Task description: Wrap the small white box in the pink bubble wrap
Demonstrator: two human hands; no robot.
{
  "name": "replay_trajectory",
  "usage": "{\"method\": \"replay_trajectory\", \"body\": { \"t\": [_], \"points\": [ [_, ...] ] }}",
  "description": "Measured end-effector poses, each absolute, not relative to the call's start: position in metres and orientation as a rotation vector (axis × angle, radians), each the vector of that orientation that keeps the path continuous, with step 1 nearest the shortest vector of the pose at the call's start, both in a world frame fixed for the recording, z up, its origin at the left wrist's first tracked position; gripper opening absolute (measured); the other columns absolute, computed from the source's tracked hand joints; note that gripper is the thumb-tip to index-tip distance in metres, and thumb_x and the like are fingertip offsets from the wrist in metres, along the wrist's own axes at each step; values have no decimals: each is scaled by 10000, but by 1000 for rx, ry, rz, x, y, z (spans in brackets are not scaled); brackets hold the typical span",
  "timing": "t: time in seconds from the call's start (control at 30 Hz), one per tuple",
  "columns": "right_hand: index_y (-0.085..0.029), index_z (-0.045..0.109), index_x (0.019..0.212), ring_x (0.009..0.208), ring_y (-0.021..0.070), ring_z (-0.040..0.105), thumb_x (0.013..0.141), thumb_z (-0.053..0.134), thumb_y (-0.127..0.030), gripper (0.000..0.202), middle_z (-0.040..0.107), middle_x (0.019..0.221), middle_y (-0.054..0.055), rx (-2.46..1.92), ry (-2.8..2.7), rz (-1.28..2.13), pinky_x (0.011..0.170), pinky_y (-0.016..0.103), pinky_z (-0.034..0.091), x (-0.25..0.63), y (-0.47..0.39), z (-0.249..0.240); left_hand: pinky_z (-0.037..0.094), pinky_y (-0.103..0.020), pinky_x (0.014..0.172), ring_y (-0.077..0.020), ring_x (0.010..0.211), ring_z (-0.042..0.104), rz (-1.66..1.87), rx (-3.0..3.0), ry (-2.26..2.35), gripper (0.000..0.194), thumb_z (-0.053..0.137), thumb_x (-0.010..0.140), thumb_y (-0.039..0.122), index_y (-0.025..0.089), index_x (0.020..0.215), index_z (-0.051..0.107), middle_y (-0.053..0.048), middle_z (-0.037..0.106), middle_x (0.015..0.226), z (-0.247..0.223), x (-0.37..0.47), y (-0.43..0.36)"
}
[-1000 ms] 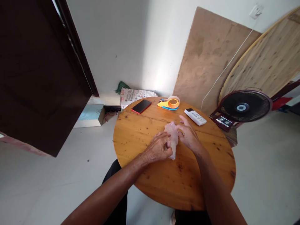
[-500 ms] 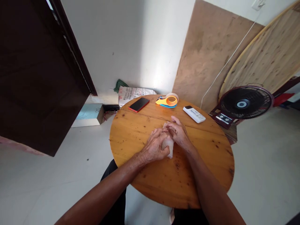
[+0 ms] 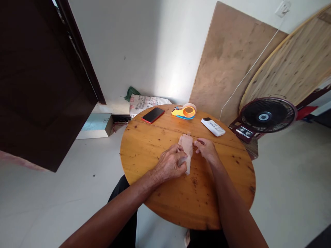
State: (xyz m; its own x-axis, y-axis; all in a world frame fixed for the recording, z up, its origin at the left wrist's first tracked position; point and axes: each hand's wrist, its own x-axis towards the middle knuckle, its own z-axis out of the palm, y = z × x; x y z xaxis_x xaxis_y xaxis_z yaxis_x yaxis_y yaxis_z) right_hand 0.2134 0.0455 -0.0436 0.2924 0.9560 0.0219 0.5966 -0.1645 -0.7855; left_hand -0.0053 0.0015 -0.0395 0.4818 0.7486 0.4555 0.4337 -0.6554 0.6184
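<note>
A thin, translucent whitish plastic piece (image 3: 186, 147), folded into a narrow strip, lies on the round wooden table (image 3: 155, 148). My left hand (image 3: 170, 165) presses on its near left part with fingers curled over it. My right hand (image 3: 205, 150) rests just right of the strip, its fingertips at the strip's right edge; whether they touch it I cannot tell.
At the table's far side lie a red-cased phone (image 3: 153, 115), an orange and yellow tape dispenser (image 3: 186, 111) and a white remote (image 3: 213, 126). A black fan (image 3: 266, 115) stands to the right. Wooden boards (image 3: 227, 58) lean on the wall; a dark door (image 3: 41, 79) is at left.
My right hand has slid off the plastic to its right side, so the strip now lies flatter and longer. My left hand stays pressed on it.
</note>
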Motion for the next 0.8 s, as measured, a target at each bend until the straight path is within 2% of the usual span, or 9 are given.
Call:
{"method": "replay_trajectory", "body": {
  "t": [0.17, 0.3, 0.43, 0.53, 0.6, 0.7, 0.8],
  "points": [
    [-158, 616, 880, 387, 100, 474, 701, 605, -418, 316, 585, 559, -11, -1684, -1256, 986, 307, 205, 250, 193, 44, -40, 501, -253, 734, -150, 837, 599, 1002, 2299, 981, 257, 561, 696, 186, 218, 931, 659, -48, 575, 1080, -38, -5, 0],
    [-176, 585, 754, 334, 74, 350, 676, 638, -449, 289, 440, 420, -72, -1605, -1189, 1114, 303, 198, 209, 186, 42, -36, 505, -251, 727, -148, 831, 605, 1023, 2294, 961, 251, 559, 696, 186, 217, 925, 656, -49, 574, 1081, -40, -5, 1],
    [-185, 546, 682, 340, 60, 305, 658, 659, -453, 292, 392, 401, -90, -1537, -1196, 1176, 322, 192, 176, 184, 40, -31, 518, -274, 764, -155, 855, 620, 1033, 2295, 940, 253, 564, 699, 190, 212, 932, 659, -63, 555, 1170, -42, -5, 1],
    [-185, 545, 654, 359, 56, 284, 651, 655, -440, 277, 373, 413, -92, -1529, -1212, 1135, 346, 199, 161, 180, 40, -30, 518, -304, 839, -167, 907, 635, 1018, 2311, 934, 254, 574, 701, 188, 214, 939, 660, -64, 493, 1338, -41, -6, 1],
    [-179, 570, 663, 387, 61, 296, 658, 637, -435, 264, 394, 438, -85, -1539, -1233, 1041, 374, 204, 203, 178, 42, -33, 507, -315, 889, -191, 1009, 627, 1006, 2325, 930, 250, 573, 701, 177, 218, 932, 658, -52, 468, 1398, -40, -6, 2],
    [-167, 612, 680, 467, 84, 374, 671, 601, -421, 255, 481, 512, -59, -1600, -1300, 809, 438, 210, 288, 178, 48, -43, 486, -320, 944, -211, 1128, 586, 988, 2337, 917, 239, 566, 689, 152, 219, 904, 645, -46, 522, 1365, -38, -7, 2],
    [-167, 626, 657, 523, 104, 414, 674, 584, -427, 264, 521, 552, -44, -1689, -1390, 608, 479, 214, 313, 181, 53, -53, 478, -326, 948, -211, 1096, 597, 974, 2336, 927, 247, 556, 683, 150, 217, 913, 618, -58, 609, 1239, -37, -6, 2]
  ]
}}
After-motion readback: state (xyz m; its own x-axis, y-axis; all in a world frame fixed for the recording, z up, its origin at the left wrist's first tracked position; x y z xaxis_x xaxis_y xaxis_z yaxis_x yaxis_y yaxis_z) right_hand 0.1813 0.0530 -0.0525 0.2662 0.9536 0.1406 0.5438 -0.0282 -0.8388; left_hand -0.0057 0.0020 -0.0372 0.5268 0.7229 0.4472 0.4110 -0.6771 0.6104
